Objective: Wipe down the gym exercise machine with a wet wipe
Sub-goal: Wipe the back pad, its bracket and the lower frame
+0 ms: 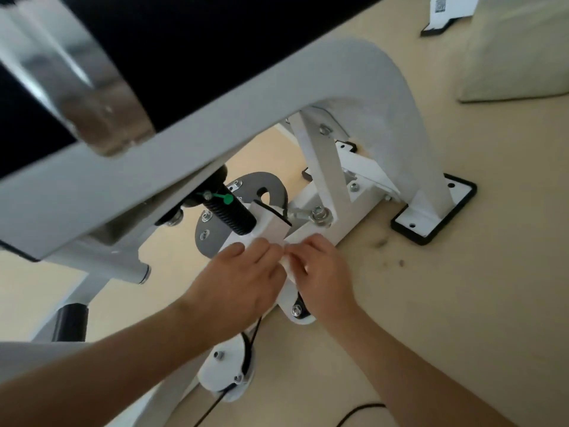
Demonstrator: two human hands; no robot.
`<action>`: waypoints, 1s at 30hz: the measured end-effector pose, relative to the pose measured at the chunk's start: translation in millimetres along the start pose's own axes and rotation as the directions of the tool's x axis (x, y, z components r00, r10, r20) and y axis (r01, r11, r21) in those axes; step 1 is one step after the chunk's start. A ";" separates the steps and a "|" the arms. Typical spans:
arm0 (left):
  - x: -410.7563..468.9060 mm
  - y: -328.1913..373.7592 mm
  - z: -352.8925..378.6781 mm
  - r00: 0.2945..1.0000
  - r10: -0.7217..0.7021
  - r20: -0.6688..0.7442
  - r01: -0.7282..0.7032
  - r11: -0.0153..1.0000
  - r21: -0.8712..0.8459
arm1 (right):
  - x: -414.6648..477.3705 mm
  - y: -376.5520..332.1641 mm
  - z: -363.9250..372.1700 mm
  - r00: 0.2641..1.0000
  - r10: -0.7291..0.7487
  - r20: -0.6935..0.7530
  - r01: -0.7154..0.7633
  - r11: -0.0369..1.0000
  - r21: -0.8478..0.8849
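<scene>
Beige floor [446, 303] is spreading beneath the grey-white exercise machine [215, 124], its footplate [431, 212] sitting flat at right. Low at the base bar, left hand [237, 278] and right hand [324, 272] are meeting, curled fingers pinching the white wet wipe [288, 267] between them.

No readable text. QR code [440, 6] on a white card [450, 10] with black edge, lying on the floor [431, 303] top right; print beside it too blurred to read.
</scene>
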State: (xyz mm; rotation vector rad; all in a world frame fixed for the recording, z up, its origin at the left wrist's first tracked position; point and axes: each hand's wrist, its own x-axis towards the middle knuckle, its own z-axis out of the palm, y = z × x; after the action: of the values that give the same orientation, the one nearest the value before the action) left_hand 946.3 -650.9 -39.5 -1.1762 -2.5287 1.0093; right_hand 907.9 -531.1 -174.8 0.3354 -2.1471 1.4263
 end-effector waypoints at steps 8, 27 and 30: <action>4.7 0.6 -2.9 0.998 -0.061 -0.035 0.058 0.995 -0.075 | 23.0 -7.7 -10.4 0.983 0.094 0.157 -0.065 0.980 -0.186; 78.8 24.3 -55.3 0.891 -0.247 0.381 0.277 -0.370 -0.887 | 87.0 -29.1 -221.9 0.752 0.603 0.268 -0.656 0.726 0.207; 90.5 25.1 -71.8 0.885 -0.176 0.431 0.248 -0.606 -0.756 | 106.0 -35.3 -226.6 0.727 0.598 0.338 -0.653 0.754 0.070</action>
State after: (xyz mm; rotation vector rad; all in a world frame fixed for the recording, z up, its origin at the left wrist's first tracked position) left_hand 930.7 -536.9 -12.3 -0.1539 -2.8574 -2.2246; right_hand 904.2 -330.8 -20.9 -0.1660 -2.5144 2.0746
